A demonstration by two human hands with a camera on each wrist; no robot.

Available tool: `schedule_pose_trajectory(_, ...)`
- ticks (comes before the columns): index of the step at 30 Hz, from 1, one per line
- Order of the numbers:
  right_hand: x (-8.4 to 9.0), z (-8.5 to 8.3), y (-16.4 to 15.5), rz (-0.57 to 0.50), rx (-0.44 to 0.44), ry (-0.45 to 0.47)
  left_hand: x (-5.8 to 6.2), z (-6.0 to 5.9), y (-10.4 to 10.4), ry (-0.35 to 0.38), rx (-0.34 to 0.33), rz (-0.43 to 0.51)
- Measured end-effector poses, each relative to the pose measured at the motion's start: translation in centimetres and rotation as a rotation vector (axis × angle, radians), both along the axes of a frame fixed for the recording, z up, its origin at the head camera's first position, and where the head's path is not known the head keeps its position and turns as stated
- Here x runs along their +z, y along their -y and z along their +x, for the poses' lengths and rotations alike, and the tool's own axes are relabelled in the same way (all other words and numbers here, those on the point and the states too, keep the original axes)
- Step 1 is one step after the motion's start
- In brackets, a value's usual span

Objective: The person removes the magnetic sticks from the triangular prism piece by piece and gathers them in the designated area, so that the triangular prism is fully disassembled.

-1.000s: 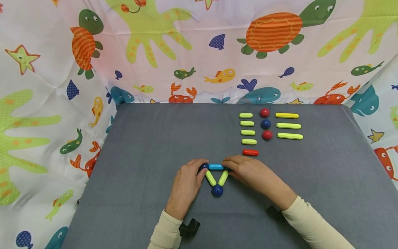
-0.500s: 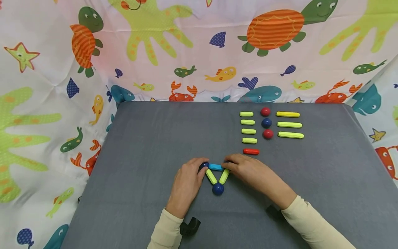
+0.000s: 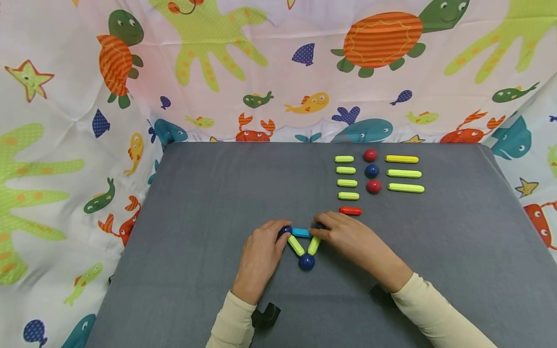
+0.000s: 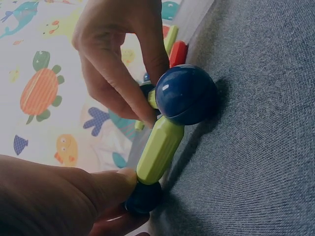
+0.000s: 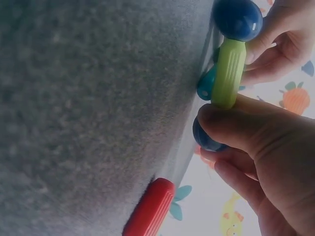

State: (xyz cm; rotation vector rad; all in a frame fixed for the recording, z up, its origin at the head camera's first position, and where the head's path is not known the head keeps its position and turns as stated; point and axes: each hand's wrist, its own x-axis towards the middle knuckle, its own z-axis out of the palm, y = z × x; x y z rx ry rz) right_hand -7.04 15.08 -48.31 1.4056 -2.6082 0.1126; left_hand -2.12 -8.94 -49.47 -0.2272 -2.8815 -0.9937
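Triangle [image 3: 303,244] of green and blue rods with dark blue balls lies flat on the grey table [image 3: 209,203], nearest the person. Left hand [image 3: 261,256] pinches its left corner ball, and right hand [image 3: 348,241] pinches the right corner. Beyond lie a red rod [image 3: 350,210] and rows of spare pieces [image 3: 374,174].

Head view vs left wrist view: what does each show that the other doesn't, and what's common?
Only the head view shows the whole triangle with its blue bar, the spare row of four short green bars, three long yellow-green bars and three spare balls.

Only the left wrist view shows, close up, a left fingertip touching the green bar next to the corner ball.

Both show the near blue ball, the red bar, the left hand and the right hand.
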Motion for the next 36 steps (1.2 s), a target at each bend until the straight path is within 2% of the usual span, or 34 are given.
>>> schedule_pose_trajectory(8, 0.3, 0.1, 0.2, 0.067, -0.019, -0.039, -0.1, -0.1, -0.1, -0.008, 0.004, -0.010)
schedule_pose_trajectory(14, 0.6, 0.1, 0.4, 0.079, -0.018, -0.061, -0.1, -0.1, -0.1, -0.013, -0.002, -0.008)
schedule_pose_trajectory(19, 1.0, 0.1, 0.1, 0.023, -0.026, -0.048, -0.1, -0.1, -0.1, -0.011, -0.004, 0.001)
schedule_pose_trajectory(24, 1.7, -0.1, -1.0, -0.071, -0.069, 0.026, -0.2, -0.1, 0.0, -0.013, -0.001, 0.006)
schedule_pose_trajectory(29, 2.1, -0.8, -2.7, -0.172, -0.136, 0.063, -0.3, -0.1, 0.1, -0.015, -0.002, 0.019)
schedule_pose_trajectory(36, 2.9, -1.3, -5.7, -0.227, -0.265, 0.108, -0.2, -0.2, 0.2, -0.010, -0.005, 0.019)
